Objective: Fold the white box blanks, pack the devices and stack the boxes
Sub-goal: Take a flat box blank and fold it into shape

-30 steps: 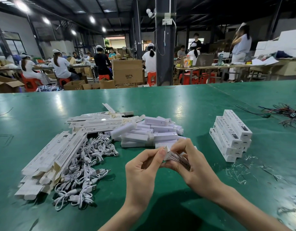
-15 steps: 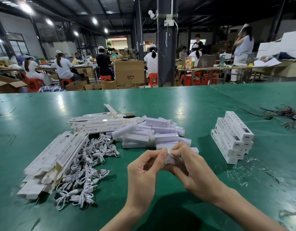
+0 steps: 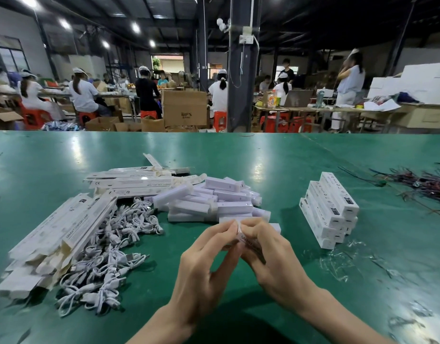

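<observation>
Pinched at its near end, one white box (image 3: 248, 240) sits in a two-handed grip above the near middle of the tabletop (image 3: 263, 155). The left hand (image 3: 204, 269) closes thumb and forefinger on the small end flap (image 3: 236, 225), and the right hand (image 3: 271, 256) wraps curled fingers round the body. One stack of finished boxes (image 3: 330, 209) stands toward the right edge, at least seven that I can count. Centre back lies one pile of devices (image 3: 214, 199), a dozen or more, overlapping too much for an exact count. Flat blanks form two heaps: one at the left edge (image 3: 60, 234), one behind (image 3: 132, 180). The white cables (image 3: 109, 249) between them are too tangled to count. Compared with a second ago, the hands have drawn closer together and cover more of the box's printed side; the piles lie as they did.
</observation>
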A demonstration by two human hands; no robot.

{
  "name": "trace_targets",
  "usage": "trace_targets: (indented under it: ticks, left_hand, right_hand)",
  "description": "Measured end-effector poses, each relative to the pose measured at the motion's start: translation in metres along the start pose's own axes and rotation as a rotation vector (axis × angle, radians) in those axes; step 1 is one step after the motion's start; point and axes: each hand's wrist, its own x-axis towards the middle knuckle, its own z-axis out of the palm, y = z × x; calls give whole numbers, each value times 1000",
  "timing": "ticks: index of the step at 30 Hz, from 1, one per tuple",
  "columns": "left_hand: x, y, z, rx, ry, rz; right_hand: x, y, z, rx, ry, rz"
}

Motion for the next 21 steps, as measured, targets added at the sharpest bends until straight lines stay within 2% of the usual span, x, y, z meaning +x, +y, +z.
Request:
trace_targets:
  ticks: [2, 4, 8, 11, 18, 21]
  left_hand:
    - [0, -1, -2, -51, 28, -23]
    - [4, 0, -4, -144, 84, -164]
    - [12, -8, -7, -346, 247, -486]
    - [17, -19, -11, -393, 316, -564]
    - [9, -31, -7, -372, 24, -640]
    - [5, -29, -5, -356, -82, -622]
  right_hand:
    - [2, -4, 3, 32, 2, -11]
    - [5, -8, 5, -3, -27, -12]
    - [5, -3, 3, -236, -226, 115]
    - [1, -1, 3, -330, -307, 190]
    - [6, 5, -6, -357, -349, 292]
    - [19, 2, -17, -378, -284, 308]
